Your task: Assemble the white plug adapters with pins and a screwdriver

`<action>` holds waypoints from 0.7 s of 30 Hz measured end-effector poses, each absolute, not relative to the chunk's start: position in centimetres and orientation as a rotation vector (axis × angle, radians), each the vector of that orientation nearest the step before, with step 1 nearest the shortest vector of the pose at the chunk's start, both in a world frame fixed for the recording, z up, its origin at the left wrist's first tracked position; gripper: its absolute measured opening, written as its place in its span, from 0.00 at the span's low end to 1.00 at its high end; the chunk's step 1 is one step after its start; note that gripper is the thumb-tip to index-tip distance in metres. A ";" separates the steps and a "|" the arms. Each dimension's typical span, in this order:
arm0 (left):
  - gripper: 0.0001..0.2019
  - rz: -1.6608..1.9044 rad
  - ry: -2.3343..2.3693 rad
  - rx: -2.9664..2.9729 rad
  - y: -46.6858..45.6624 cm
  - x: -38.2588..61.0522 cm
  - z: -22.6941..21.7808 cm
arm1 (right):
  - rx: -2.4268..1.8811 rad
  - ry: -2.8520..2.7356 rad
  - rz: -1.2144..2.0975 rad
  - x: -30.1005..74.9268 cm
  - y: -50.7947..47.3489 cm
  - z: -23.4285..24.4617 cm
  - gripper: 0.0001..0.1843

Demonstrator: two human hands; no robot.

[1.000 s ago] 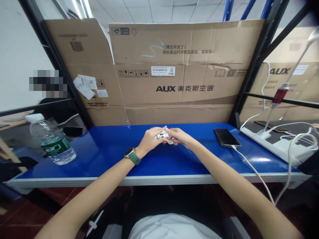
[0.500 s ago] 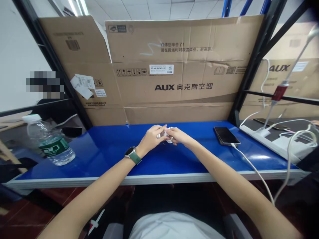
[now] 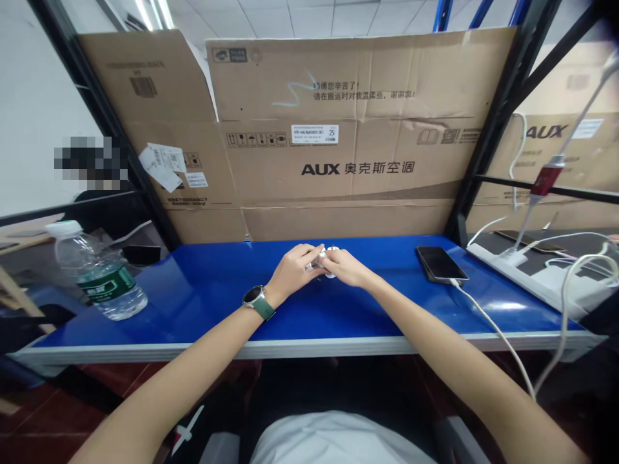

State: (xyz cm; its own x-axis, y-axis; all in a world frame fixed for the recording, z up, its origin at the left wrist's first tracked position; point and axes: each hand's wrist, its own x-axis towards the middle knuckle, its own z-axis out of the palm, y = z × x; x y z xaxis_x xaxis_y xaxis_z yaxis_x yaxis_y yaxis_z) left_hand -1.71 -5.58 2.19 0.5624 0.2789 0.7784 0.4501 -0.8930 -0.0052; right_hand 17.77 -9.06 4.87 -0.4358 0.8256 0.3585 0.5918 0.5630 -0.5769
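Observation:
My left hand (image 3: 294, 265), with a green-strapped watch (image 3: 258, 301) on its wrist, is closed on a small white object (image 3: 316, 261) above the blue table. My right hand (image 3: 346, 267) meets it from the right, its fingers pinched against the same small piece. Fingers cover most of that piece, so its kind does not show. Just behind the right fingertips is a white round item (image 3: 332, 249), partly hidden; I cannot tell whether the hand touches it. A tiny dark speck (image 3: 319, 280) lies on the tabletop below the hands.
A water bottle (image 3: 107, 283) stands at the table's left end. To the right lies a phone (image 3: 441, 264) with a white cable (image 3: 488, 325) running over the front edge. A power strip (image 3: 503, 269) borders the right side. Cardboard (image 3: 358, 193) walls off the back. A person sits beyond the left post.
Both hands stay in nearly the same place. The right fingers have shifted slightly and drawn in around the small white object. The whole view has moved a little.

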 end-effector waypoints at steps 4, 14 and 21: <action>0.28 -1.226 -0.653 -2.597 -5.7 -1.7 2.5 | -1.115 -2.165 0.502 17.9 -8.8 4.7 0.20; 0.22 -1.280 -0.635 -3.031 -6.5 -2.6 4.3 | -1.068 -2.040 1.271 18.9 -8.8 5.3 0.28; 0.28 -1.145 -0.772 -3.071 -5.6 -3.7 4.0 | -1.350 -2.169 1.779 19.8 -9.5 5.5 0.31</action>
